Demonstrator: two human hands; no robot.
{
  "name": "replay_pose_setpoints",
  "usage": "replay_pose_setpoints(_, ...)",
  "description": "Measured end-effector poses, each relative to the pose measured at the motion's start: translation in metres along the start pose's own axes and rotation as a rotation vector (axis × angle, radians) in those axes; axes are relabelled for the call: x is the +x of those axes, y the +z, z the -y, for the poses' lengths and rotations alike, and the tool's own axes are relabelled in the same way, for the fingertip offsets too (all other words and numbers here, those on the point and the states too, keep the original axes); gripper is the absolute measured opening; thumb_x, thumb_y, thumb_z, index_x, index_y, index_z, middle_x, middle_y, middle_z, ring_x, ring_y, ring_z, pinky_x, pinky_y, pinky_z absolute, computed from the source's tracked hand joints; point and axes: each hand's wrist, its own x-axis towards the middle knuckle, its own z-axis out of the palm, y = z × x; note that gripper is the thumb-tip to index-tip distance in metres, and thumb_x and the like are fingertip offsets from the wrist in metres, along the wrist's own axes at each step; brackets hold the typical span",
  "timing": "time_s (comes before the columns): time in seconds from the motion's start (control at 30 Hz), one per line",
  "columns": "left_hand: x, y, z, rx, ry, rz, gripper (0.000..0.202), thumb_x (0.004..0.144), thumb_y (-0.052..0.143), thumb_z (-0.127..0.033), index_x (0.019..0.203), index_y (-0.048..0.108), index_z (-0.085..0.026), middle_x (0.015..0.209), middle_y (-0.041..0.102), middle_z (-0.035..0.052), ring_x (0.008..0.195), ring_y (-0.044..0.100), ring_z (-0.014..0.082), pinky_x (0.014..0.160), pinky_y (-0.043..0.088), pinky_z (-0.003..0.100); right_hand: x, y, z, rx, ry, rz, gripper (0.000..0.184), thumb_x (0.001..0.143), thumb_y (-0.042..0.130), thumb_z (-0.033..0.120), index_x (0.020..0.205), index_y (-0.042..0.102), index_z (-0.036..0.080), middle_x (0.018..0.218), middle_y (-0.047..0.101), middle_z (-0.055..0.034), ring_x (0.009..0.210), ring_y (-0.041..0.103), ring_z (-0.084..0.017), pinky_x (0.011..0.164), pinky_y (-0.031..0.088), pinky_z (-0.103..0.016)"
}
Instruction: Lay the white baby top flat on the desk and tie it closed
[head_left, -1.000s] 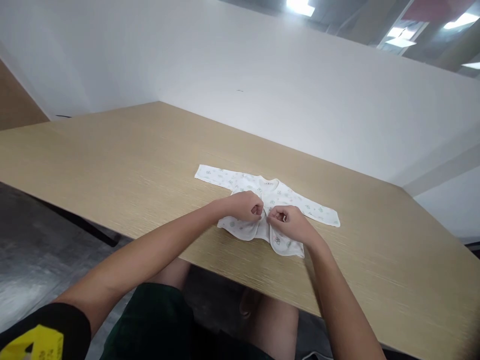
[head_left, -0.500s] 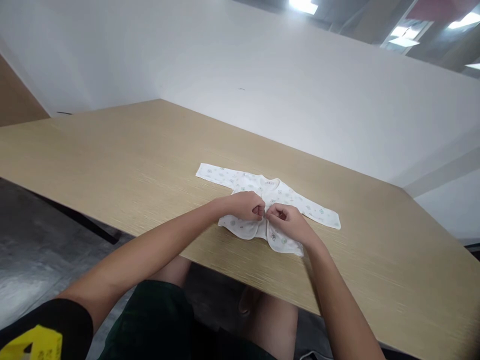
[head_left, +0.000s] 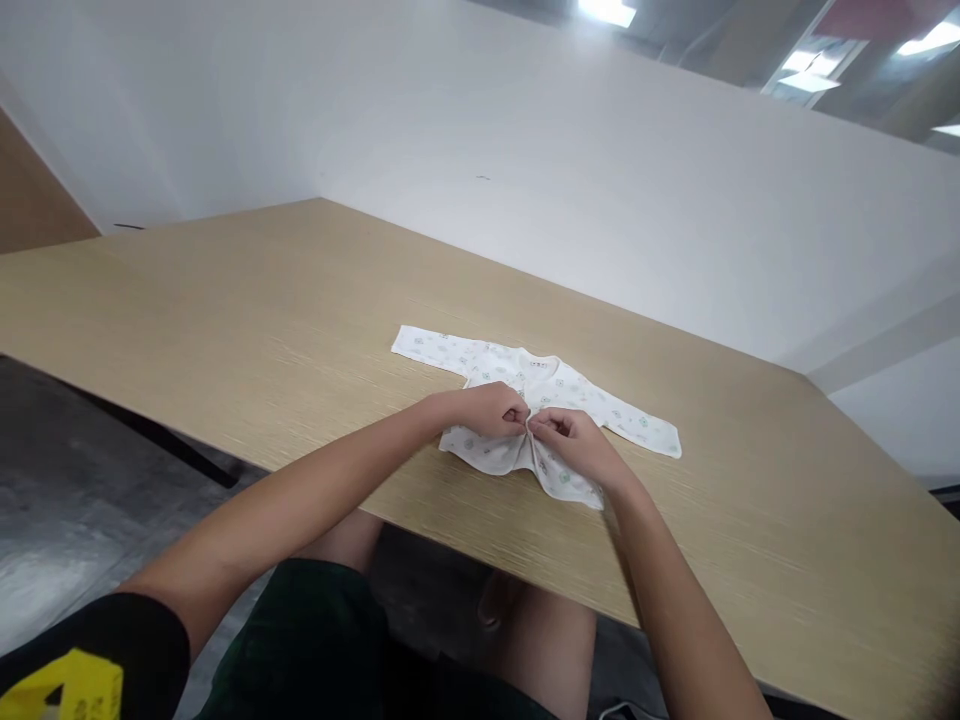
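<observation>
Head view: the two hands have drawn together over the middle of the frame, and the front edges of the small white top (head_left: pixel 551 390) now meet between the fingertips, where a moment ago a gap parted them. Lower down, the strip of back panel that showed between the rounded front corners has narrowed almost to nothing. By my judgement, the work in hand has gone from lining up the two fronts to pressing or joining them at that point. The left hand (head_left: pixel 495 410) pinches the edge on its side; the right hand (head_left: pixel 576 437) has its thumb and finger closed on the other, so each grip is on cloth. The top lies face up on the counter (head_left: pixel 750 480), just below the centre of the frame, its sleeves spread to both sides.

What sits inside the pinch is hidden: no snap, button or tie can be made out, nor whether anything has fastened. The left fingertips are mostly tucked behind the knuckles. The neck label is too small to read. At the lower left, the frame cuts off the dark sleeve (head_left: pixel 150 630) with its yellow patch (head_left: pixel 90 685).
</observation>
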Motion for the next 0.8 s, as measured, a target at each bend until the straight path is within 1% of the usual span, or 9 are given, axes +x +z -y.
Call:
replay_pose_setpoints(0.13, -0.003, -0.004, 0.0, -0.053, -0.02, 0.018, 0.013, 0.087, 0.06, -0.026, 0.087, 0.069, -0.016, 0.085, 0.066, 0.0018, 0.076, 0.055, 0.0133, 0.069, 0.039, 0.026, -0.001, 0.0, 0.001, 0.045, 0.011, 0.016, 0.035, 0.093, 0.062, 0.046, 0.096, 0.075, 0.014, 0.092, 0.068, -0.0068, 0.082, 0.058, -0.015, 0.071, 0.042, -0.026)
replay_pose_setpoints(0.2, -0.004, -0.005, 0.001, -0.088, -0.012, 0.015, 0.014, 0.087, 0.061, -0.025, 0.09, 0.071, -0.016, 0.088, 0.068, 0.0023, 0.078, 0.056, 0.0131, 0.07, 0.04, 0.026, -0.001, 0.0, 0.001, 0.054, 0.009, 0.015, 0.034, 0.091, 0.064, 0.046, 0.096, 0.075, 0.014, 0.086, 0.065, -0.0057, 0.076, 0.055, -0.013, 0.067, 0.04, -0.025)
replay_pose_setpoints(0.3, -0.002, -0.003, 0.005, -0.121, 0.027, -0.01, 0.015, 0.086, 0.061, -0.024, 0.091, 0.073, -0.016, 0.087, 0.068, 0.0025, 0.077, 0.057, 0.0124, 0.07, 0.041, 0.025, -0.001, 0.001, 0.001, 0.044, 0.02, 0.001, 0.032, 0.085, 0.07, 0.043, 0.095, 0.074, 0.013, 0.074, 0.057, -0.0021, 0.066, 0.046, -0.01, 0.06, 0.034, -0.024)
replay_pose_setpoints(0.43, 0.001, 0.002, 0.011, -0.135, 0.097, -0.062, 0.015, 0.086, 0.063, -0.023, 0.091, 0.074, -0.016, 0.084, 0.066, 0.0026, 0.075, 0.055, 0.0115, 0.069, 0.039, 0.025, -0.001, 0.001, 0.002, 0.045, 0.035, -0.014, 0.031, 0.079, 0.075, 0.041, 0.094, 0.073, 0.013, 0.074, 0.056, -0.0014, 0.066, 0.046, -0.01, 0.061, 0.034, -0.024)
replay_pose_setpoints(0.57, 0.003, 0.003, 0.009, -0.153, 0.058, -0.086, 0.014, 0.086, 0.064, -0.022, 0.091, 0.074, -0.014, 0.081, 0.066, 0.0026, 0.071, 0.053, 0.0103, 0.066, 0.037, 0.023, -0.001, 0.003, 0.005, 0.038, 0.07, -0.068, 0.028, 0.076, 0.074, 0.036, 0.091, 0.071, 0.012, 0.074, 0.055, -0.0008, 0.065, 0.044, -0.009, 0.06, 0.033, -0.024)
replay_pose_setpoints(0.63, 0.003, 0.003, 0.006, -0.157, 0.03, -0.086, 0.015, 0.086, 0.063, -0.02, 0.092, 0.075, -0.014, 0.08, 0.066, 0.0024, 0.07, 0.053, 0.0097, 0.065, 0.037, 0.022, -0.001, 0.004, 0.006, 0.032, 0.092, -0.082, 0.029, 0.076, 0.074, 0.037, 0.091, 0.071, 0.012, 0.075, 0.055, -0.0009, 0.065, 0.045, -0.009, 0.061, 0.034, -0.024)
replay_pose_setpoints(0.7, 0.003, 0.003, 0.003, -0.176, 0.01, -0.095, 0.016, 0.086, 0.063, -0.023, 0.091, 0.075, -0.013, 0.079, 0.066, 0.0021, 0.07, 0.053, 0.0094, 0.064, 0.037, 0.022, 0.0, 0.004, 0.006, 0.024, 0.106, -0.085, 0.03, 0.077, 0.074, 0.039, 0.09, 0.07, 0.012, 0.075, 0.056, -0.0009, 0.066, 0.046, -0.009, 0.061, 0.034, -0.024)
replay_pose_setpoints(0.8, 0.003, 0.004, 0.0, -0.202, 0.001, -0.134, 0.024, 0.087, 0.066, -0.035, 0.085, 0.074, -0.012, 0.076, 0.065, 0.0019, 0.068, 0.052, 0.0093, 0.062, 0.037, 0.022, 0.001, 0.004, 0.006, 0.008, 0.102, -0.089, 0.029, 0.079, 0.07, 0.04, 0.088, 0.069, 0.012, 0.075, 0.057, -0.0012, 0.066, 0.045, -0.009, 0.061, 0.033, -0.025)
